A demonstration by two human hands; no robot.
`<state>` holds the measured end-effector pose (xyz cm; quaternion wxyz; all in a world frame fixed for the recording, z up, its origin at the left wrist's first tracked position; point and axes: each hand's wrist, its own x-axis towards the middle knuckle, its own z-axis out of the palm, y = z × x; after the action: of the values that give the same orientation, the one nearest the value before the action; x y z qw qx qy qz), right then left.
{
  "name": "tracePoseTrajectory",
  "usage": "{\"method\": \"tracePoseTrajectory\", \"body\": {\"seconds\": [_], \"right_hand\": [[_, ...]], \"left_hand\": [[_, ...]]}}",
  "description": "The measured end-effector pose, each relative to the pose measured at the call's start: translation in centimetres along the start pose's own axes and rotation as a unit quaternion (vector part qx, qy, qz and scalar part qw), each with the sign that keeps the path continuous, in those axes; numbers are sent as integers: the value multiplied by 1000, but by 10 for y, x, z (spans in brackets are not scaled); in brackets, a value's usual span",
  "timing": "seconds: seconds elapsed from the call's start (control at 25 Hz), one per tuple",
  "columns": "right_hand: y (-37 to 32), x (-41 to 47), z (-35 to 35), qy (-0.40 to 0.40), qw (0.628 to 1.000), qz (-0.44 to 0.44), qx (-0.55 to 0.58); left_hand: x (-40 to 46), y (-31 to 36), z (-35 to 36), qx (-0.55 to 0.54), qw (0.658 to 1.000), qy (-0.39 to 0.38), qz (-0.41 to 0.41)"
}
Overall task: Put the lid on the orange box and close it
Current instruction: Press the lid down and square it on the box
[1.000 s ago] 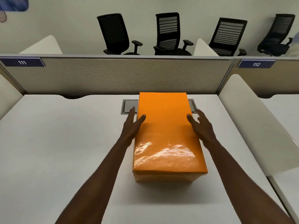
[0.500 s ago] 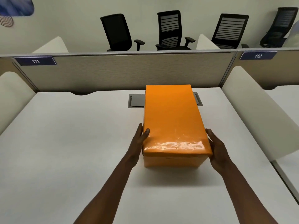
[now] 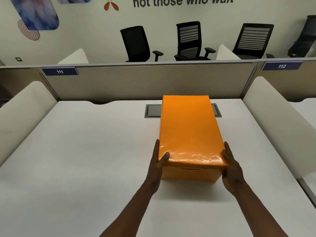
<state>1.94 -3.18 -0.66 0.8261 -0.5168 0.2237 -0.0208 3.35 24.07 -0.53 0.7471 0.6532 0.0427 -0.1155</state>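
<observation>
— What does the orange box (image 3: pixel 190 173) look like from where you stand?

— It is a long rectangular box, bright orange all over, lying lengthwise away from me on the white surface (image 3: pixel 85 151). The lid (image 3: pixel 189 129) sits on top of it and covers it from end to end. The lid is glossy; light glares off its near end in a wrinkled band, as if it were wrapped in shiny film. Under the lid's near edge I see the box's short front wall, a slightly duller orange, with a thin dark slot across it.

— Where is it on the surface?

— Right of the middle, a little toward the far side. Its far end overlaps a grey recessed panel (image 3: pixel 153 111) set into the surface, near the beige partition (image 3: pixel 136 81).

— And your hands?

— My left hand (image 3: pixel 158 161) is flat against the near left corner, fingers stretched along the side and the thumb hooked over the lid's top edge. My right hand (image 3: pixel 230 164) is pressed against the near right corner the same way, fingers straight and together along the side. Both are spread flat, squeezing the box between them.

— Is the lid level?

— It looks flush along the near edge; the far end I cannot judge.
</observation>
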Motion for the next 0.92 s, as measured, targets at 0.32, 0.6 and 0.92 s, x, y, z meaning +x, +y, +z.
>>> {"method": "tracePoseTrajectory", "body": {"seconds": [0.32,0.6,0.92], "right_hand": [[2,-6,24,-71,997,31,-18],[30,-19,144,-197,978,42,-50],[104,-44,361,-284,955,48,-77]], "left_hand": [[-32,6,-25,-23,996,76,42],[-64,50,-131,-23,978,179,106],[-64,116,-340,10,946,292,141]]}}
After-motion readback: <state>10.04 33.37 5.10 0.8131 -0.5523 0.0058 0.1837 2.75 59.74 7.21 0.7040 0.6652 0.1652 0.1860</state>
